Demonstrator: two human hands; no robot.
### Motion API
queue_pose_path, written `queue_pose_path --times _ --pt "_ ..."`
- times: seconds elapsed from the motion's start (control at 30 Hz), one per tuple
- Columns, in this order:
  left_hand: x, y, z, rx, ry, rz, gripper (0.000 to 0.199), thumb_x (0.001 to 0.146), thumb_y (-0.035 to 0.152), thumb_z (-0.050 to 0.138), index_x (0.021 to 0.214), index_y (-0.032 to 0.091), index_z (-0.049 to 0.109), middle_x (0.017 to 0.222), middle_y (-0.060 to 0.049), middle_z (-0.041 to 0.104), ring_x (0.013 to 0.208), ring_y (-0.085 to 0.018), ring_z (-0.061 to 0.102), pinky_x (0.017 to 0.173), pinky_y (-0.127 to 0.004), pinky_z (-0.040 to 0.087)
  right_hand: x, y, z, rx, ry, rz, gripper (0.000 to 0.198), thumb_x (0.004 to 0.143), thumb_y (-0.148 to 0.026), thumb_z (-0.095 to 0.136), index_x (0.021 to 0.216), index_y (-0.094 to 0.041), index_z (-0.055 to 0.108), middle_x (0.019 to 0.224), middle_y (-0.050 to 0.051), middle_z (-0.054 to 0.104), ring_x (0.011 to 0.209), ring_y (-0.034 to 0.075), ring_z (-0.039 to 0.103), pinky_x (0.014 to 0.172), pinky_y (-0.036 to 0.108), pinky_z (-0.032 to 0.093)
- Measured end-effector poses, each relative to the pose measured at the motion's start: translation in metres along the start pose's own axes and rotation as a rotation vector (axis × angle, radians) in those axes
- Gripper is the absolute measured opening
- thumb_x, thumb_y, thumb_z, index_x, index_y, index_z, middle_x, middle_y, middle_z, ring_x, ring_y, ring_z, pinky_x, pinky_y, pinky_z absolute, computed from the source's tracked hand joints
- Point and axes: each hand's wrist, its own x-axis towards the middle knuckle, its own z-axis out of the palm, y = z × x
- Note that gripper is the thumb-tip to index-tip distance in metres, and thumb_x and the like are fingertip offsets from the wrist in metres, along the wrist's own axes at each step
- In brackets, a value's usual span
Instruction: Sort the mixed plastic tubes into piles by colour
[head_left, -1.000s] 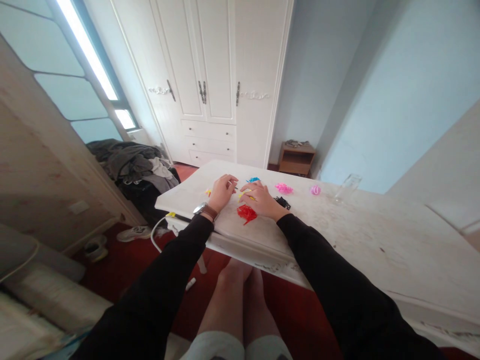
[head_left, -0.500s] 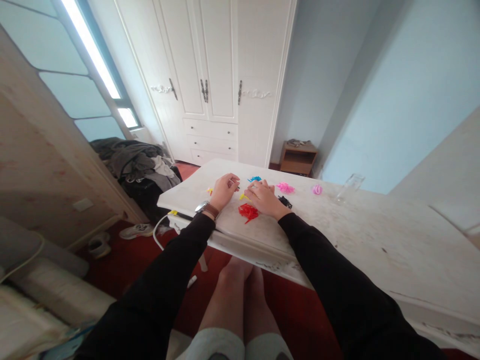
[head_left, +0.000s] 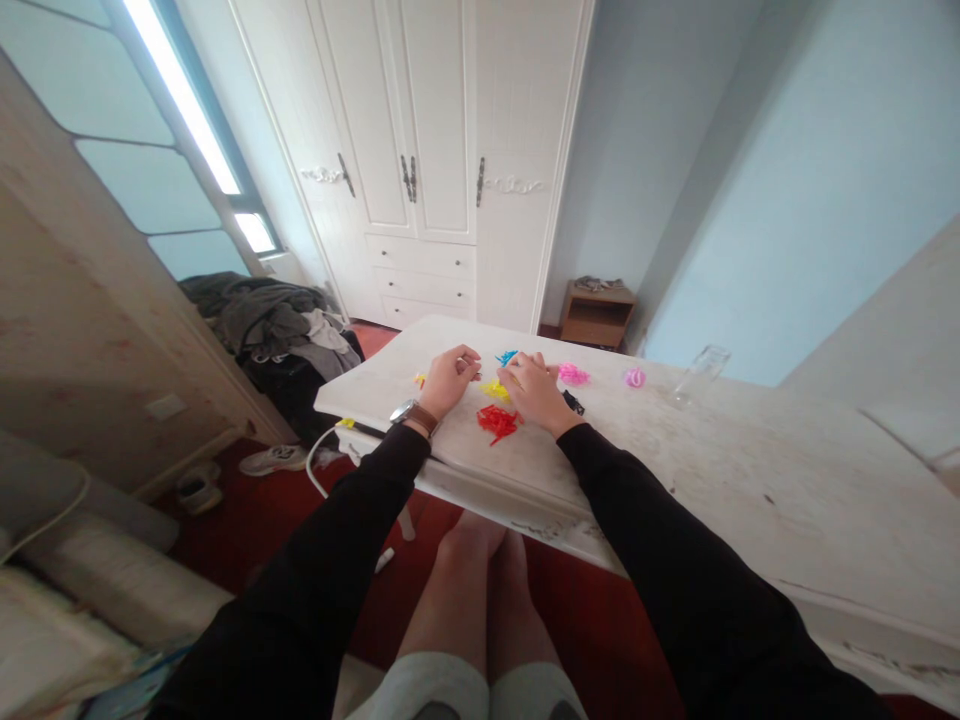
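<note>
Small heaps of coloured bands lie on a white table. My left hand, with a watch on the wrist, rests curled on the table and pinches a thin dark tool that is barely visible. My right hand lies flat by the yellow heap, its fingers reaching toward the blue heap. A red heap sits just in front of both hands. A black heap is partly hidden behind my right wrist. A pink heap lies to the right.
A light pink heap and a clear glass lying on its side sit further right. A small yellow piece lies left of my left hand. A white wardrobe, a wooden nightstand and a clothes pile stand beyond.
My right hand has slid away from me toward the blue heap, uncovering the yellow heap. The left hand has stayed put.
</note>
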Motion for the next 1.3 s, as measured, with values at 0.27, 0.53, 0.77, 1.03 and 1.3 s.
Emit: queue_pose_path --times 0.27,0.53,0.77,1.03,1.3 --pt "-0.001 -0.003 0.001 0.033 -0.053 -0.032 0.004 0.082 0.017 0.063 0.087 0.017 0.062 0.077 -0.001 0.069 0.068 -0.016 0.074 0.063 -0.023 0.051 0.005 0.009 0.005 0.108 0.004 0.101 0.049 0.106 -0.044 0.038 0.069 -0.021 0.059 0.093 0.008 0.071 0.115 0.028 0.05 0.102 0.045 0.03" --pt "-0.004 0.002 0.001 -0.115 -0.086 -0.026 0.009 0.082 0.021 0.065 0.089 0.017 0.061 0.082 -0.002 0.069 0.073 -0.017 0.076 0.061 -0.021 0.054 0.004 0.008 0.001 0.024 0.034 0.088 0.053 0.106 -0.04 0.037 0.062 -0.02 0.058 0.1 0.011 0.071 0.11 0.029 0.05 0.099 0.046 0.032" --pt "-0.005 0.007 0.002 -0.265 -0.134 0.01 0.018 0.082 0.029 0.072 0.089 0.015 0.063 0.09 -0.004 0.068 0.074 -0.016 0.075 0.068 -0.025 0.061 0.005 0.01 0.006 0.056 0.018 -0.002 0.021 0.095 -0.026 0.056 0.087 -0.019 0.073 0.101 0.009 0.07 0.106 0.028 0.05 0.093 0.041 0.036" --pt "-0.005 0.007 0.001 -0.261 -0.181 0.055 0.017 0.08 0.027 0.074 0.087 0.015 0.064 0.09 -0.004 0.068 0.068 -0.013 0.071 0.064 -0.025 0.061 0.004 0.008 0.009 0.096 -0.003 -0.069 0.02 0.099 -0.03 0.057 0.102 -0.021 0.075 0.106 0.009 0.071 0.109 0.028 0.052 0.087 0.039 0.032" --pt "-0.003 0.002 0.005 -0.296 -0.229 0.065 0.021 0.079 0.03 0.075 0.086 0.015 0.063 0.088 -0.003 0.067 0.067 -0.013 0.07 0.065 -0.026 0.061 0.003 0.009 0.008 0.108 -0.006 -0.052 0.018 0.097 -0.028 0.059 0.091 -0.022 0.076 0.099 0.007 0.071 0.106 0.027 0.053 0.087 0.039 0.031"
